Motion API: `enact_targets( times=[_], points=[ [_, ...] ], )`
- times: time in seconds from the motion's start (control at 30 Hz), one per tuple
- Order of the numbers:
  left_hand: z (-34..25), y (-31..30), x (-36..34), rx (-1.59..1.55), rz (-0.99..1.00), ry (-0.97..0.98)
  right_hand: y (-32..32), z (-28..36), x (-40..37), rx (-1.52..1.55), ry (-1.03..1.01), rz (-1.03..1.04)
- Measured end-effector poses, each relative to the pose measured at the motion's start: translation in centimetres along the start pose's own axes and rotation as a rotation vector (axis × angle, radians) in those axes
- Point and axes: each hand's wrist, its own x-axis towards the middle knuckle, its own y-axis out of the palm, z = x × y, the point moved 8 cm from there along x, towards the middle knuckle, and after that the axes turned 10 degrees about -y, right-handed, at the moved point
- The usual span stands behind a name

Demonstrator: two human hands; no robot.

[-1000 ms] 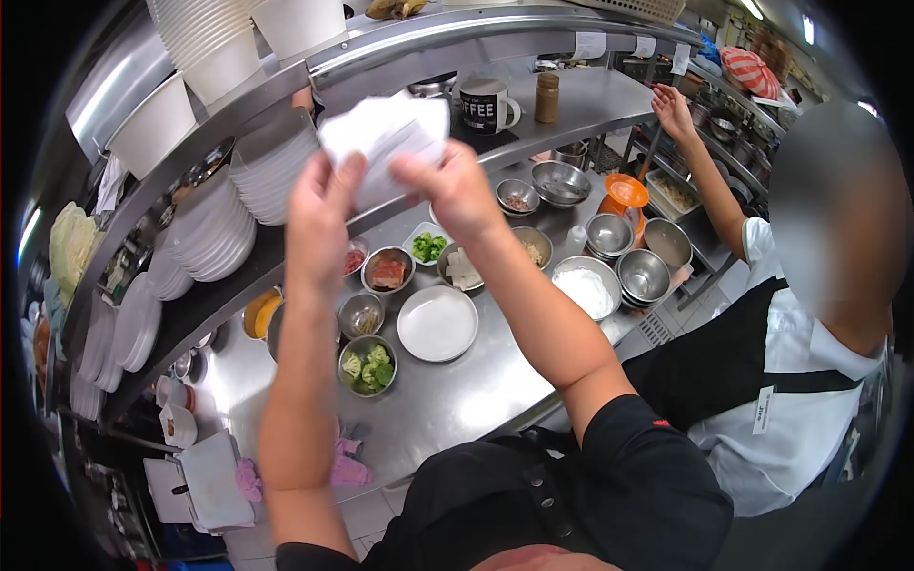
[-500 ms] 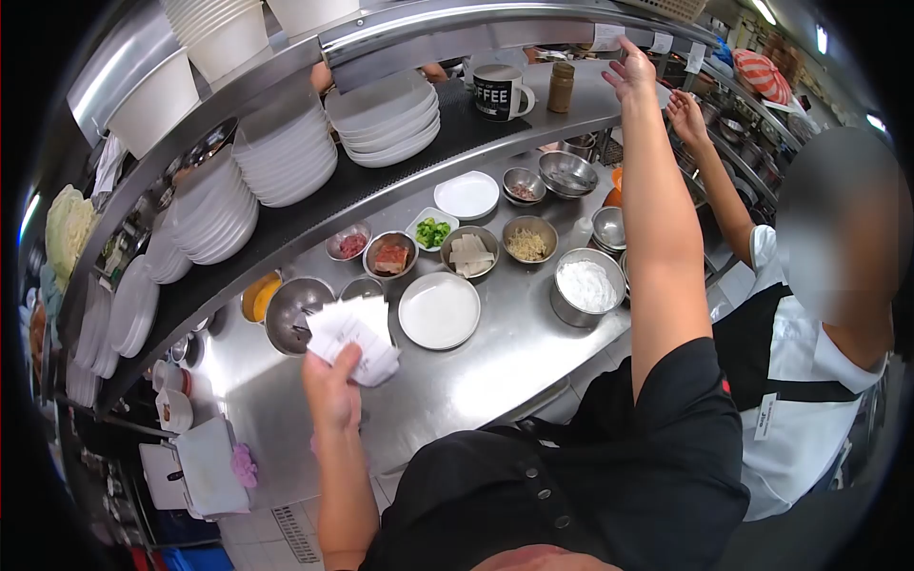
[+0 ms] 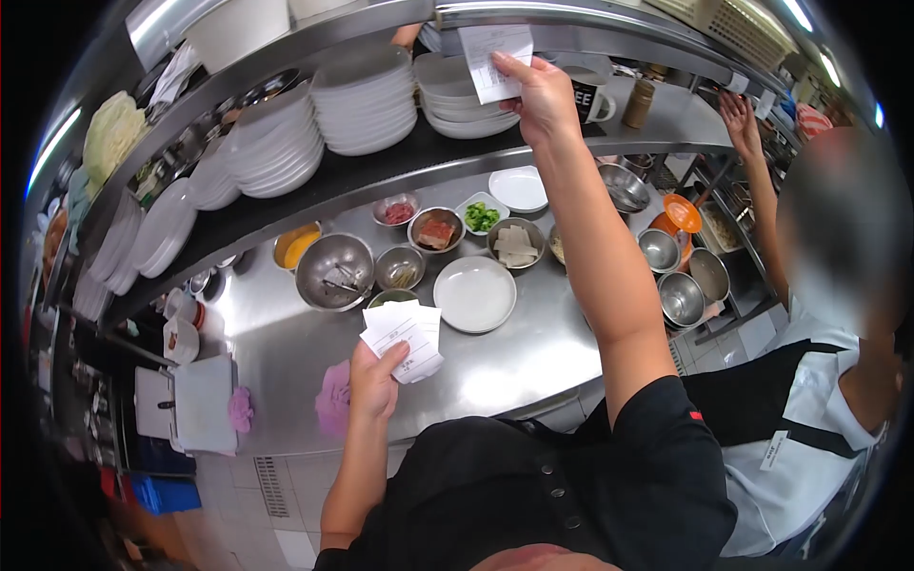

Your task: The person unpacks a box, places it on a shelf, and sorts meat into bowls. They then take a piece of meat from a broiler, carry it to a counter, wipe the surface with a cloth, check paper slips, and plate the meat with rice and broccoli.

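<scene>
My left hand (image 3: 376,383) is closed on a fanned bunch of white paper slips (image 3: 407,333) with printed lines, held over the front of the steel counter (image 3: 271,400). Higher up, my right hand (image 3: 550,103) pinches a single printed slip (image 3: 495,59) between thumb and fingers. That slip overlaps the metal rail (image 3: 581,38) above the shelf and hangs in front of a stack of white dishes (image 3: 462,105). An empty white plate (image 3: 475,294) lies on the counter just beyond the left hand's slips. My right forearm hides part of the counter.
Bowls of meat (image 3: 437,235), chopped greens (image 3: 483,216) and pale slices (image 3: 515,246) line the counter beside a large steel bowl (image 3: 333,271). A mug (image 3: 592,99) and a jar (image 3: 639,103) stand on the shelf. At right, a co-worker (image 3: 790,409) raises a hand (image 3: 741,126) near other slips.
My right hand, spread at the far end of the rail before, has come left and now holds a slip. My left hand keeps its slips. The view has shifted right.
</scene>
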Motion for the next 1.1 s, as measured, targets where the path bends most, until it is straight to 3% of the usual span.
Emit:
enact_targets(
  times=[0.1, 0.33, 0.5, 0.53, 0.6, 0.67, 0.77, 0.83, 0.87, 0.97, 1.03, 1.07, 1.1],
  points=[
    [0.2, -1.5, -0.6, -0.008, -0.015, 0.022, 0.9, 0.3, 0.2, 0.040, -0.033, -0.094],
    [0.3, -4.2, -1.7, -0.009, -0.070, 0.052, 1.6, 0.8, 0.2, 0.080, -0.008, -0.045],
    [-0.5, -4.2, -1.9, -0.021, -0.072, 0.105, -0.6, 2.3, -1.1, -0.078, -0.058, -0.212],
    [-0.8, -4.4, -2.1, -0.023, -0.078, 0.128, -0.8, 1.8, -2.3, -0.077, -0.055, -0.209],
    [-1.3, -5.0, -2.3, -0.020, -0.120, 0.158, -1.8, 2.7, -7.4, -0.118, -0.340, -0.255],
    [-1.2, -5.2, -2.2, -0.019, -0.167, 0.173, 1.6, 2.9, -15.3, -0.134, -0.343, -0.079],
    [-1.1, -5.6, -2.0, 0.043, -0.155, 0.224, 5.7, -3.0, -25.9, -0.004, -0.110, 0.205],
    [-0.1, -5.6, -1.7, 0.087, -0.158, 0.202, 8.1, -7.8, -32.0, 0.086, 0.257, 0.387],
    [0.6, -5.5, -1.7, 0.131, -0.160, 0.194, 8.5, -10.0, -34.3, -0.014, 0.179, 0.413],
    [4.1, -6.1, -1.8, 0.211, -0.177, 0.127, 8.7, -13.2, -38.3, -0.075, 0.283, 0.449],
    [3.8, -6.3, -2.4, 0.163, -0.200, 0.148, 6.2, -15.7, -39.4, 0.031, 0.514, 0.131],
    [3.2, -6.8, -2.6, 0.108, -0.214, 0.179, 5.9, -15.4, -39.8, 0.100, 0.737, 0.068],
    [2.7, -7.3, -2.8, 0.052, -0.228, 0.211, 5.9, -15.8, -40.3, 0.178, 0.800, 0.119]
  ],
)
